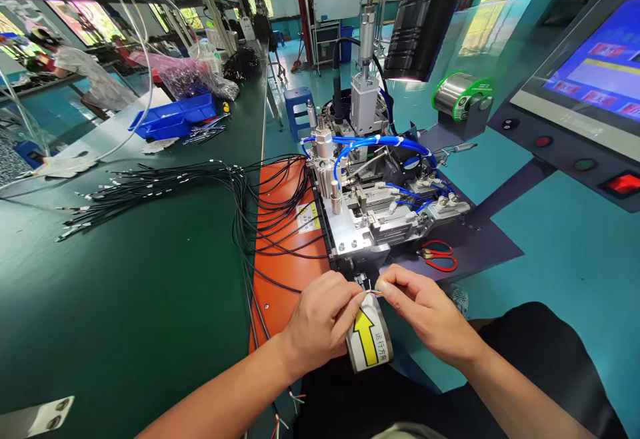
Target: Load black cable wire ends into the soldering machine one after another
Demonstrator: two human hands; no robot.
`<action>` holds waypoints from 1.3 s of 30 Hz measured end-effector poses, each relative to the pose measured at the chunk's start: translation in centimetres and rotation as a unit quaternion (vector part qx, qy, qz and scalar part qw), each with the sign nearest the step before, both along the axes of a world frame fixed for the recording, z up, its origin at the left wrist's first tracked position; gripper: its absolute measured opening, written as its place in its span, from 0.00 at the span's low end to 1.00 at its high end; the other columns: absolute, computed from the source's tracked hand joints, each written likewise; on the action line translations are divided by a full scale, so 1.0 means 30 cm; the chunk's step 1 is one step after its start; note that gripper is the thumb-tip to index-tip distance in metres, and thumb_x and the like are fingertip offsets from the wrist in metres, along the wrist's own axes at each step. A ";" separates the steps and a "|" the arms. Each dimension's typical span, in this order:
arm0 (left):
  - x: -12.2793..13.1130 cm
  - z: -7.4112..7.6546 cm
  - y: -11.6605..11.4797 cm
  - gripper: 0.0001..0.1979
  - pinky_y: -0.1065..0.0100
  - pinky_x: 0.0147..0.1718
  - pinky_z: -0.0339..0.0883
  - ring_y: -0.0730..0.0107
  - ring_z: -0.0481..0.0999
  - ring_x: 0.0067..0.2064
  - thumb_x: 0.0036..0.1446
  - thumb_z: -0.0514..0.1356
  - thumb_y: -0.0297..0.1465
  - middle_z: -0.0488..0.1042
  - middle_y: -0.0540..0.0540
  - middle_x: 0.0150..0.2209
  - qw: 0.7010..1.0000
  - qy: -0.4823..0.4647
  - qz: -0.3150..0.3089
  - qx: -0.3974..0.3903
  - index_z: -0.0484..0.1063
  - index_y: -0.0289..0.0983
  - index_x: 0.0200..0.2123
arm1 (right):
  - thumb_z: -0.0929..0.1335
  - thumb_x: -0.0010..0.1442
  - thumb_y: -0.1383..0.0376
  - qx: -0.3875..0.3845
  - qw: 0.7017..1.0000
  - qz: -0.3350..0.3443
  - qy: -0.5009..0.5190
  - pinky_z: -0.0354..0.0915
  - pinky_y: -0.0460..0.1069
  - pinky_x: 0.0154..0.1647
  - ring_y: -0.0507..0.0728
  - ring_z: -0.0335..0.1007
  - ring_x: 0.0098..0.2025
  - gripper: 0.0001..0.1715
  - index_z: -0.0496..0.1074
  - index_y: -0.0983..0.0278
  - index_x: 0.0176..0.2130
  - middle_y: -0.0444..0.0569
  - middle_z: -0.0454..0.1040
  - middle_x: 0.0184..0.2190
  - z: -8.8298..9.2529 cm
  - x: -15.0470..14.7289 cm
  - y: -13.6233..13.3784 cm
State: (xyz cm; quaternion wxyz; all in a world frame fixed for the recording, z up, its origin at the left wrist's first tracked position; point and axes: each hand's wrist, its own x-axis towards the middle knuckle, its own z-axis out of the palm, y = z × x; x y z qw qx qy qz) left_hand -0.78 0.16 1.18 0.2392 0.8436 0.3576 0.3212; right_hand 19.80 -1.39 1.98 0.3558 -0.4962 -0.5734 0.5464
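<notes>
My left hand (323,316) is closed in a pinch at the front of the machine (360,226). From its fingertips come thin coloured wires (375,292), the stripped end of a cable whose body is hidden behind the hand. Thumb and finger of my right hand (423,309) pinch the other end of these wires. Just under both hands is a rounded white guide (371,336) with a yellow arrow label. Black cables (243,206) lie across the green table and the orange plate (280,259) to my left.
Red-handled cutters (440,256) lie on the dark base plate at right. A solder spool (463,96) and a control screen (600,72) stand farther right. A blue bin (175,118) and plastic bags (200,79) sit at the back left. A person (85,69) works beyond.
</notes>
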 end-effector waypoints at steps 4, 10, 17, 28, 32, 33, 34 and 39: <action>0.000 0.001 0.002 0.11 0.67 0.32 0.61 0.69 0.66 0.31 0.68 0.53 0.28 0.68 0.46 0.28 1.000 0.003 0.001 0.004 0.74 0.34 0.37 | 0.62 0.69 0.50 -0.038 0.999 0.003 0.024 0.52 0.45 0.25 0.50 0.52 0.26 0.22 0.69 0.63 0.34 0.39 0.58 0.25 -0.013 0.008 -0.003; 0.001 0.001 0.003 0.11 0.67 0.31 0.61 0.69 0.66 0.31 0.68 0.52 0.29 0.69 0.46 0.28 1.000 0.004 0.003 0.010 0.74 0.34 0.36 | 0.64 0.66 0.48 -0.081 0.996 -0.003 0.046 0.50 0.44 0.22 0.49 0.50 0.24 0.20 0.70 0.63 0.39 0.38 0.57 0.24 -0.001 0.016 -0.010; 0.001 -0.001 0.003 0.11 0.67 0.31 0.61 0.69 0.66 0.31 0.67 0.53 0.29 0.70 0.46 0.28 1.000 0.001 0.010 0.013 0.74 0.35 0.35 | 0.67 0.65 0.50 -0.073 0.996 -0.041 0.027 0.51 0.43 0.19 0.48 0.52 0.22 0.18 0.71 0.63 0.38 0.38 0.60 0.23 0.016 0.032 -0.011; 0.005 -0.013 -0.001 0.11 0.69 0.28 0.60 0.71 0.67 0.29 0.67 0.53 0.30 0.70 0.48 0.28 0.999 0.010 0.047 0.006 0.70 0.36 0.31 | 0.67 0.64 0.72 0.297 0.929 -0.170 -0.142 0.71 0.52 0.45 0.58 0.74 0.43 0.17 0.75 0.59 0.51 0.52 0.76 0.42 -0.047 -0.069 -0.133; 0.004 -0.016 -0.002 0.12 0.69 0.27 0.59 0.72 0.67 0.29 0.67 0.53 0.31 0.69 0.48 0.27 0.999 0.019 0.049 0.007 0.70 0.36 0.31 | 0.66 0.63 0.74 0.317 0.921 -0.156 -0.162 0.72 0.53 0.47 0.59 0.74 0.45 0.23 0.72 0.59 0.56 0.53 0.75 0.44 -0.084 -0.082 -0.142; 0.004 -0.016 -0.003 0.12 0.69 0.28 0.59 0.72 0.67 0.29 0.67 0.53 0.31 0.69 0.48 0.27 0.999 0.020 0.049 0.006 0.70 0.36 0.31 | 0.66 0.63 0.75 0.316 0.922 -0.152 -0.166 0.72 0.53 0.47 0.59 0.74 0.45 0.24 0.72 0.59 0.57 0.53 0.75 0.45 -0.091 -0.082 -0.144; 0.004 -0.016 -0.003 0.12 0.69 0.28 0.59 0.72 0.67 0.29 0.67 0.53 0.31 0.69 0.48 0.27 0.999 0.022 0.050 0.004 0.70 0.36 0.31 | 0.66 0.64 0.75 0.316 0.922 -0.148 -0.169 0.72 0.53 0.47 0.59 0.74 0.45 0.25 0.71 0.59 0.58 0.54 0.74 0.45 -0.097 -0.082 -0.146; 0.005 -0.015 -0.005 0.13 0.69 0.28 0.59 0.72 0.66 0.28 0.67 0.53 0.31 0.68 0.49 0.27 0.998 0.031 0.053 0.000 0.69 0.35 0.30 | 0.66 0.63 0.77 0.333 0.917 -0.130 -0.178 0.72 0.52 0.47 0.59 0.74 0.46 0.30 0.68 0.57 0.61 0.53 0.73 0.48 -0.107 -0.084 -0.153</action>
